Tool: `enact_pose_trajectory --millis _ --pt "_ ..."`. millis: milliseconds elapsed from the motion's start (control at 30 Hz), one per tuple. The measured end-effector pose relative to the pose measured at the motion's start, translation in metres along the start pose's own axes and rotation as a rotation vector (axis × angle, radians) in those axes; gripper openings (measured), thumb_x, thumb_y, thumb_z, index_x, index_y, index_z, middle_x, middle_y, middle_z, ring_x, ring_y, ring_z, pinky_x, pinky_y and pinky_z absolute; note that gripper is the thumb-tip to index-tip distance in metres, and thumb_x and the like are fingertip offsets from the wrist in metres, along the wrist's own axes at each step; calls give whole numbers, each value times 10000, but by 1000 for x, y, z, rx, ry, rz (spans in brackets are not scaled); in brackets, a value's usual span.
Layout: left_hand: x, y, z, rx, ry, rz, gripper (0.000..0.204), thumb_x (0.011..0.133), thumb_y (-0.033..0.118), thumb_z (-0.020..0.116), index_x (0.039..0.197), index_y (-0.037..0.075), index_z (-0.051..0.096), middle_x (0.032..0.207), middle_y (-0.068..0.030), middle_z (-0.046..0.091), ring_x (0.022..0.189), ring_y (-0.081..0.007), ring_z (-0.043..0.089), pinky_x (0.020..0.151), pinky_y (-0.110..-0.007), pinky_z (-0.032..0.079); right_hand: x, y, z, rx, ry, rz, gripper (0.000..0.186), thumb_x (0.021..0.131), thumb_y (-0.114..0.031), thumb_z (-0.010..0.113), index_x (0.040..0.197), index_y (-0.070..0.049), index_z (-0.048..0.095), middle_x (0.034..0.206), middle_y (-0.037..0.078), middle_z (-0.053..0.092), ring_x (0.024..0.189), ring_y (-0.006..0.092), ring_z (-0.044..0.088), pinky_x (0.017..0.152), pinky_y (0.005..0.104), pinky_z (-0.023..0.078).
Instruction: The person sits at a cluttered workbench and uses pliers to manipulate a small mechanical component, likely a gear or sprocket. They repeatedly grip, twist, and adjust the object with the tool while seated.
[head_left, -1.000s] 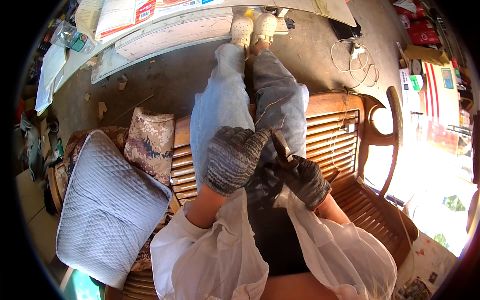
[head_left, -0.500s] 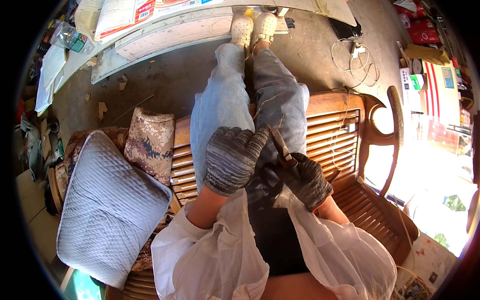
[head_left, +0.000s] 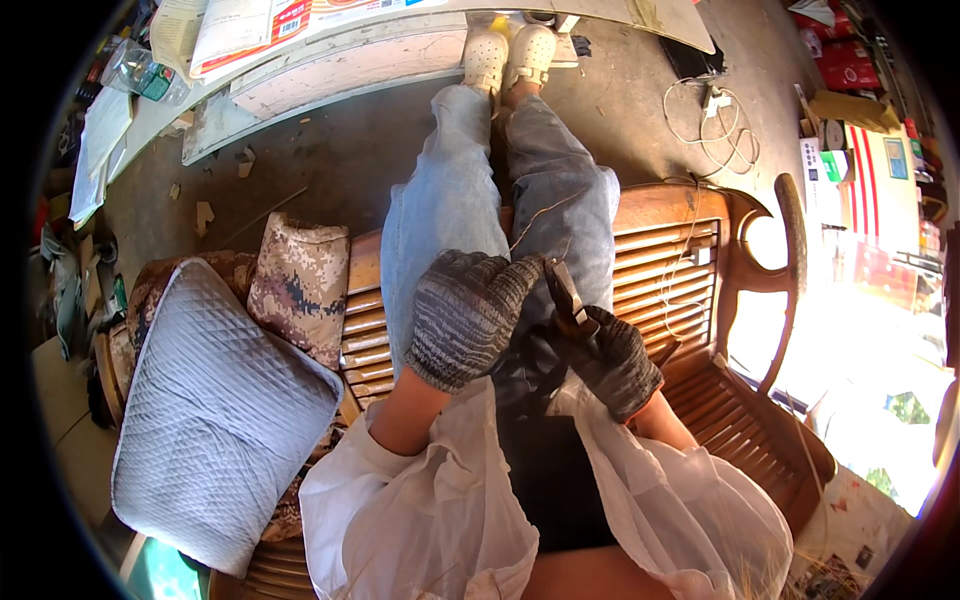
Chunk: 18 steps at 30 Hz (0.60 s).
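My left hand (head_left: 462, 318), in a grey knit glove, is closed, with thumb and forefinger pinched on a thin copper-coloured wire (head_left: 541, 213). The wire curves up from the fingertips over my jeans. My right hand (head_left: 612, 362), in a matching glove, is shut on a pair of pliers (head_left: 565, 292). The pliers' metal jaws point up and left, close beside the left fingertips. Whether the jaws touch the wire is too small to tell. Both hands are above my lap.
I sit on a slatted wooden bench (head_left: 660, 270) with a curved armrest (head_left: 790, 240). A grey quilted cushion (head_left: 220, 420) and a camouflage cloth bundle (head_left: 298, 290) lie at left. Ahead stands a table (head_left: 350, 62) with papers. A cable (head_left: 740, 140) is coiled on the floor.
The wire's loop over my jeans has shifted and shows more plainly. The pliers have tilted slightly and sit a little lower and right. Both hands stay nearly in place.
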<state>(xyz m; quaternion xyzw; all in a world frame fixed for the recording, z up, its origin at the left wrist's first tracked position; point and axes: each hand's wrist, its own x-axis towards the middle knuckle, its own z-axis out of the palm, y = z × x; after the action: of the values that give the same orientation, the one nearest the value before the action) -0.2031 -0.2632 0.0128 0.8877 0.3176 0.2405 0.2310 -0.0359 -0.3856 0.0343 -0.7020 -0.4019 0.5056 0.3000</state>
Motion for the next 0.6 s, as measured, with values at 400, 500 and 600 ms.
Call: enact_pose_trajectory --millis 400,500,600 --pt "-2 2 3 11 36 -14 312 772 125 573 1074 111 654 716 -84 623 684 -262 594 659 -401 447 4 28 -4 471 -119 235 275 870 25 599 1130 1 508 1052 107 557 1063 191 561 1004 290 447" --pt "-3 2 4 28 18 -17 322 772 123 572 1083 113 650 715 -85 623 683 -263 594 659 -401 448 0 9 -7 349 -158 210 285 876 -42 617 1140 -20 511 1099 125 547 1114 239 535 998 325 446" --pt "-5 1 5 42 8 -25 334 771 122 572 1097 120 645 717 -84 624 684 -263 595 665 -401 448 6 7 -11 744 -251 381 328 890 -141 627 1182 -73 495 1121 145 540 1160 290 510 1001 348 429"
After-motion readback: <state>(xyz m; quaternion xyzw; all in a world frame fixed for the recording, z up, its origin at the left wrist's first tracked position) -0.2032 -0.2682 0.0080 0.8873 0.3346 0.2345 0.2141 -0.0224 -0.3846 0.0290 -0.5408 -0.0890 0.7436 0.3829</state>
